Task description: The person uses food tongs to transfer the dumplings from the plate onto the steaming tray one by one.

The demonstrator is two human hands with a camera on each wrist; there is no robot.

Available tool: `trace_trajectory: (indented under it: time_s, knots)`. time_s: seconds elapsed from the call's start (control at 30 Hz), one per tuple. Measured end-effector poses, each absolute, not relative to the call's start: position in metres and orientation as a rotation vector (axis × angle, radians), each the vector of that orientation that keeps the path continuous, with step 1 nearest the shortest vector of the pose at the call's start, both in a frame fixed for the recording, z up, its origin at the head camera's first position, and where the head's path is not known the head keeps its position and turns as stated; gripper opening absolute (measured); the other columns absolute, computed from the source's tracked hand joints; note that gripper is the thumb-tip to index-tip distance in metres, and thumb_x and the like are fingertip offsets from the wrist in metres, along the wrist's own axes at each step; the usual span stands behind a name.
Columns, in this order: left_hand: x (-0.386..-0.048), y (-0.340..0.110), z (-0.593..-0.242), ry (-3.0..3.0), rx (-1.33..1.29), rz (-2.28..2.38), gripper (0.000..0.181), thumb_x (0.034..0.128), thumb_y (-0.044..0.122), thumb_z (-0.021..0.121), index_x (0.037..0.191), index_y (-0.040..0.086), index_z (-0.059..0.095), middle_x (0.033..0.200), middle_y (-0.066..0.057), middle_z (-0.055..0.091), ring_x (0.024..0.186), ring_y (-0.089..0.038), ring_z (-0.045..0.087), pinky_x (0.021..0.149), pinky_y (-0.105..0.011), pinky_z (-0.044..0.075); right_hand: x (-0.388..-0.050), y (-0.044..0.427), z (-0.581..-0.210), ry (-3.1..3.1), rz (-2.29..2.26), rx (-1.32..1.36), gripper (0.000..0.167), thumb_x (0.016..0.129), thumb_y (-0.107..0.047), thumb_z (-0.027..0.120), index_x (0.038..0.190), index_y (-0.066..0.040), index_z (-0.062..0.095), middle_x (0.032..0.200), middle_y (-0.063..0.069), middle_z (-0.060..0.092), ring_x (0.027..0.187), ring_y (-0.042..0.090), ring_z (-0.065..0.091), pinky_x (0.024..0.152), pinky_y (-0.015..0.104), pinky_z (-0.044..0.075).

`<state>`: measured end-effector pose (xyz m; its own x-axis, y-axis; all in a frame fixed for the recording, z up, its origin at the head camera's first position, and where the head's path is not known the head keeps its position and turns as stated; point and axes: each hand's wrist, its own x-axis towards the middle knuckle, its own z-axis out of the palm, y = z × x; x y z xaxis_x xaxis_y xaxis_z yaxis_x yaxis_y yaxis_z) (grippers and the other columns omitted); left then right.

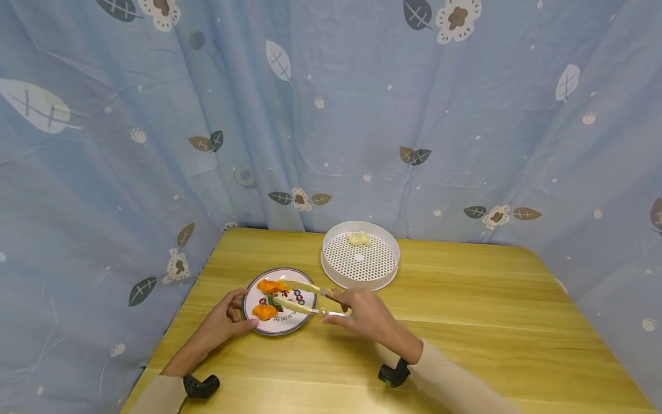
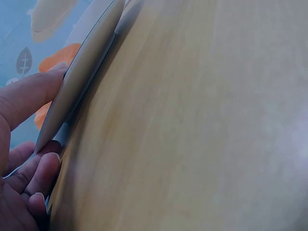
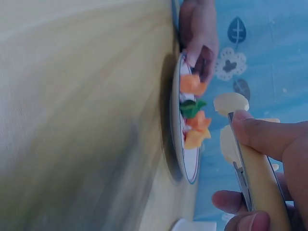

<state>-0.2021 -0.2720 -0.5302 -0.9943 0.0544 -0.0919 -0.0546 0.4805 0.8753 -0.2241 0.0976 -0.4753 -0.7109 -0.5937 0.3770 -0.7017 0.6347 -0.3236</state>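
A round plate (image 1: 289, 325) with a dark rim holds orange pieces (image 1: 265, 311) and a green piece (image 3: 188, 109). The left hand (image 1: 219, 322) grips the plate's left edge, thumb on the rim and fingers beneath, as the left wrist view shows. Pale-tipped tongs (image 1: 295, 305) are held in the right hand (image 1: 367, 315), their two arms spread apart over the plate. One tip is by the upper orange and yellow pieces; whether it touches them I cannot tell. In the right wrist view the right hand (image 3: 284, 159) pinches the tongs' handle (image 3: 262, 187).
Behind and to the right of the plate stands a round white tray (image 1: 380, 280) with a perforated base and pale yellow pieces (image 1: 359, 238) at its back. A patterned blue curtain (image 1: 351, 115) hangs behind the wooden table (image 1: 465, 305). Each wrist wears a black device (image 1: 201, 387).
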Motion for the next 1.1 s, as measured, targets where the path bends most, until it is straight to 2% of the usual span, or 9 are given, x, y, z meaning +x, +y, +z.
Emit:
trace_trajectory:
  time_s: [0.13, 0.23, 0.53, 0.8, 1.1]
  knots:
    - [-0.202, -0.272, -0.531, 2.609, 0.013, 1.558, 0.086, 0.0824, 0.032, 0.089, 0.152, 0.012, 0.042, 0.126, -0.013, 0.054, 0.087, -0.024, 0.049, 0.073, -0.029, 0.044, -0.217, 0.092, -0.479, -2.652, 0.66, 1.094, 0.054, 0.084, -0.056, 0.079, 0.122, -0.018, 0.076, 0.068, -0.012, 0.055, 0.058, 0.001, 0.042, 0.052, 0.02, 0.035]
    - [-0.202, -0.273, -0.531, 2.607, 0.03, 1.564, 0.086, 0.083, 0.031, 0.089, 0.152, 0.012, 0.041, 0.125, -0.013, 0.054, 0.086, -0.024, 0.049, 0.072, -0.029, 0.045, -0.213, 0.088, -0.481, -2.661, 0.668, 1.119, 0.062, 0.085, -0.058, 0.077, 0.129, -0.015, 0.074, 0.069, -0.01, 0.057, 0.059, 0.0, 0.042, 0.053, 0.018, 0.036]
    - [-0.202, -0.274, -0.531, 2.602, 0.056, 1.57, 0.084, 0.0839, 0.03, 0.088, 0.152, 0.013, 0.041, 0.125, -0.014, 0.053, 0.085, -0.024, 0.049, 0.073, -0.03, 0.045, -0.209, 0.08, -0.488, -2.685, 0.708, 1.15, 0.063, 0.086, -0.057, 0.077, 0.13, -0.011, 0.073, 0.067, -0.01, 0.054, 0.057, -0.001, 0.036, 0.051, 0.017, 0.031]
    - [-0.201, -0.274, -0.53, 2.594, 0.101, 1.596, 0.083, 0.0849, 0.026, 0.087, 0.152, 0.009, 0.041, 0.122, -0.015, 0.054, 0.084, -0.024, 0.048, 0.071, -0.029, 0.044, -0.21, 0.073, -0.492, -2.728, 0.721, 1.136, 0.065, 0.086, -0.057, 0.078, 0.131, -0.01, 0.071, 0.069, -0.01, 0.059, 0.057, -0.001, 0.038, 0.051, 0.017, 0.033]
    - [-0.202, -0.274, -0.531, 2.595, 0.07, 1.59, 0.084, 0.084, 0.027, 0.088, 0.152, 0.011, 0.041, 0.123, -0.015, 0.054, 0.085, -0.024, 0.048, 0.072, -0.029, 0.044, -0.209, 0.069, -0.493, -2.74, 0.73, 1.126, 0.055, 0.089, -0.052, 0.077, 0.129, -0.014, 0.074, 0.067, -0.014, 0.051, 0.057, 0.0, 0.041, 0.051, 0.018, 0.036]
